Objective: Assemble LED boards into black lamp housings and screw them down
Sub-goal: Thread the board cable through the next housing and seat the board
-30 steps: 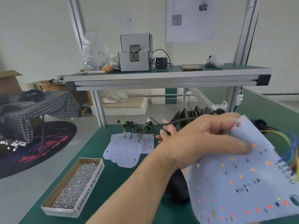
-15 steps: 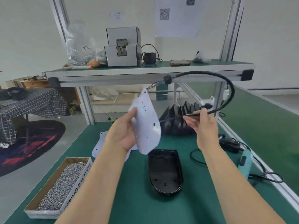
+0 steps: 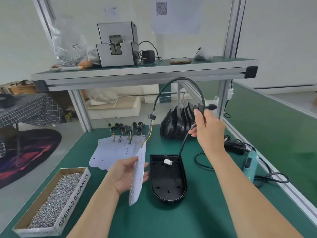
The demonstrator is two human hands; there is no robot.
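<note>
Our left hand (image 3: 126, 176) grips 1 LED board (image 3: 139, 169) at lower centre, just left of the black housing (image 3: 167, 184) on the counter (image 3: 197, 217). Our right hand (image 3: 209, 129) pinches the cable (image 3: 183, 144), its white connector (image 3: 168, 161) at the housing's upper end.

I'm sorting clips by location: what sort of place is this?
Probably a small lamp-assembly workbench: a box of loose screws, a stack of black housings, and LED boards on a green mat.

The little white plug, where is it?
In the head view's centre, the white plug hangs on the black cable at the black housing's far end, right of the LED board.
</note>
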